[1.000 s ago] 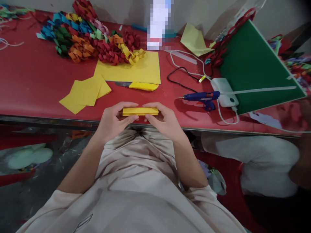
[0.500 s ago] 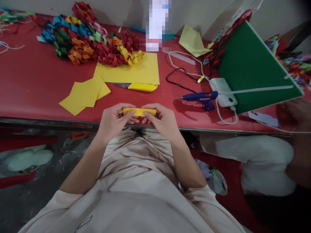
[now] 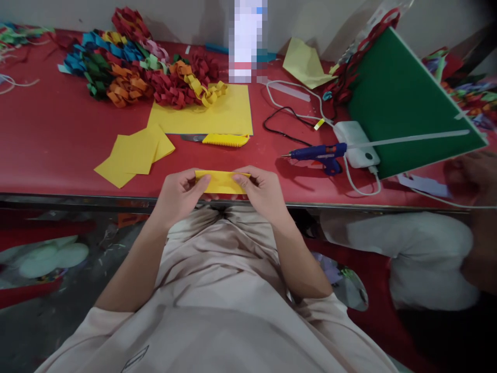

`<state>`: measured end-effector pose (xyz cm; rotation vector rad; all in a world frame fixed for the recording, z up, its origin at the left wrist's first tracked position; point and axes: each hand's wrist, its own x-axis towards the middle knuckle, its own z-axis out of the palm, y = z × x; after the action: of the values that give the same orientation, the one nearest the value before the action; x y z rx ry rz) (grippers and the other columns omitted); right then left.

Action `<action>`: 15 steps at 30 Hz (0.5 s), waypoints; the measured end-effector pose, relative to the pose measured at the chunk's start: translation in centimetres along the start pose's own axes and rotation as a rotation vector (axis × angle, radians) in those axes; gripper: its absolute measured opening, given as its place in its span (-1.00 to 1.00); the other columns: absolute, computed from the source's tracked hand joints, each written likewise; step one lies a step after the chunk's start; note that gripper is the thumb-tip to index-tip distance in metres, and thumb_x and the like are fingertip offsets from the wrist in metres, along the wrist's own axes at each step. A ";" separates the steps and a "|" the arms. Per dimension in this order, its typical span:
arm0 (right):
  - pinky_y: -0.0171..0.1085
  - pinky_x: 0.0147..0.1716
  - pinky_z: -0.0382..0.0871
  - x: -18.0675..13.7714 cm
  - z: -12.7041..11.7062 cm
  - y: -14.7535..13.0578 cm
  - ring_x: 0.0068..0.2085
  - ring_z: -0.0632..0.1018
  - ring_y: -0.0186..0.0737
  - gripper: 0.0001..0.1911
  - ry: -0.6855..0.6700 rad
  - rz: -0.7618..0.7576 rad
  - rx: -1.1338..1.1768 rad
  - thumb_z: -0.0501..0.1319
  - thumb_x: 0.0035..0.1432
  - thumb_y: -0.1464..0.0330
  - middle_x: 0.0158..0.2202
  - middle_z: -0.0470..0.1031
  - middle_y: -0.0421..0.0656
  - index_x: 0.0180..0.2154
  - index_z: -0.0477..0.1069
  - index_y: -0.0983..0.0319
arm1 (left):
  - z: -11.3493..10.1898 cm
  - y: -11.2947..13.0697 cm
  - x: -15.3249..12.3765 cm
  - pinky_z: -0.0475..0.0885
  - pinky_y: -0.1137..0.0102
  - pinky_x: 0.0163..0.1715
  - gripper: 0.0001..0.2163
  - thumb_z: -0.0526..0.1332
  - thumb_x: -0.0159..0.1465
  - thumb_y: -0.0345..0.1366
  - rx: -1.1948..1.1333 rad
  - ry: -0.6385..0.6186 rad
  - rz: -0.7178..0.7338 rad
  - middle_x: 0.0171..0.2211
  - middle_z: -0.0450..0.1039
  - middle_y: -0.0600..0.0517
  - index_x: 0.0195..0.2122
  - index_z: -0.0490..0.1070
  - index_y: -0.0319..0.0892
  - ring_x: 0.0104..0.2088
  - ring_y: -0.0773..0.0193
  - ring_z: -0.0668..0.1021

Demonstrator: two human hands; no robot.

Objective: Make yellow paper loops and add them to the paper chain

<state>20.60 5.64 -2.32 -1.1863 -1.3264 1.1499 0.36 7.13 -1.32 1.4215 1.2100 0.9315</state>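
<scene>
Both my hands pinch a folded strip of yellow paper (image 3: 221, 182) just above the near edge of the red table (image 3: 50, 140). My left hand (image 3: 180, 194) grips its left end, thumb on top. My right hand (image 3: 264, 192) grips the right end the same way. The strip's broad face is tilted up toward me. Just beyond it lie a yellow utility knife (image 3: 225, 139), a large yellow sheet (image 3: 209, 114) and smaller yellow squares (image 3: 134, 154).
Coloured paper chains (image 3: 143, 77) are heaped at the back left. A blue glue gun (image 3: 320, 153), a white power bank (image 3: 356, 143) with cables and a tilted green board (image 3: 404, 98) lie to the right. Another person's hand (image 3: 471, 173) and knee sit at the far right.
The yellow strip has turned from edge-on to its broad face tilted up, and my thumbs have shifted inward along its top. The view has drifted slightly.
</scene>
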 end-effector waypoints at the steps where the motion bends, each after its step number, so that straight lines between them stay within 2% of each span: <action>1: -0.35 -0.50 0.47 0.0 0.0 0.0 -0.48 0.59 -0.31 -0.68 -0.014 0.016 0.040 0.35 0.20 0.09 -0.35 0.63 -0.19 -0.19 0.60 0.20 | 0.1 0.0 0.0 0.59 0.42 -0.45 -0.72 0.31 0.30 -0.10 -0.017 -0.006 -0.012 -0.34 0.65 -0.02 -0.12 0.61 -0.20 -0.48 0.22 0.65; 4: -0.32 -0.39 0.56 -0.1 -0.1 -0.1 -0.38 0.63 -0.29 -0.71 -0.056 0.002 0.067 0.33 0.21 0.17 -0.25 0.67 -0.18 -0.09 0.62 0.16 | 0.1 0.2 -0.1 0.60 0.40 -0.41 -0.67 0.32 0.28 -0.12 -0.068 -0.001 -0.003 -0.31 0.66 -0.03 0.00 0.58 -0.16 -0.45 0.21 0.66; 7: -0.32 -0.28 0.57 -0.3 -0.5 -0.5 -0.30 0.64 -0.29 -0.78 -0.041 -0.075 -0.016 0.29 0.23 0.27 -0.24 0.69 -0.17 -0.16 0.66 0.16 | 0.1 0.2 -0.3 0.62 0.38 -0.36 -0.74 0.34 0.25 -0.14 -0.086 0.014 0.017 -0.28 0.66 -0.03 -0.09 0.61 -0.13 -0.41 0.21 0.67; 10: -0.29 -0.17 0.57 -0.5 -0.7 -0.8 -0.20 0.66 -0.25 -0.78 -0.062 -0.106 -0.051 0.25 0.23 0.33 -0.19 0.70 -0.17 -0.17 0.67 0.16 | 0.2 0.1 -0.3 0.62 0.38 -0.37 -0.74 0.35 0.24 -0.09 -0.088 0.021 0.011 -0.27 0.65 -0.05 -0.18 0.62 -0.15 -0.39 0.19 0.67; 13: -0.26 -0.14 0.56 -0.6 -0.6 -0.9 -0.17 0.67 -0.21 -0.75 -0.106 -0.107 -0.032 0.27 0.25 0.28 -0.15 0.70 -0.14 -0.11 0.66 0.18 | 0.4 0.1 -0.1 0.62 0.41 -0.34 -0.70 0.34 0.25 -0.03 -0.041 0.095 0.041 -0.30 0.64 -0.05 -0.22 0.61 -0.18 -0.33 0.21 0.66; 15: -0.26 -0.16 0.55 -0.6 -0.4 -0.9 -0.18 0.67 -0.20 -0.73 -0.084 -0.106 -0.036 0.30 0.26 0.22 -0.16 0.70 -0.12 -0.11 0.66 0.19 | 0.5 0.2 0.0 0.62 0.43 -0.31 -0.67 0.34 0.26 -0.02 -0.022 0.103 0.041 -0.32 0.63 -0.03 -0.14 0.60 -0.18 -0.31 0.22 0.65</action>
<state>20.96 4.95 -1.44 -1.0899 -1.4610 1.1141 0.92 7.04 -1.25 1.3999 1.2461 1.0546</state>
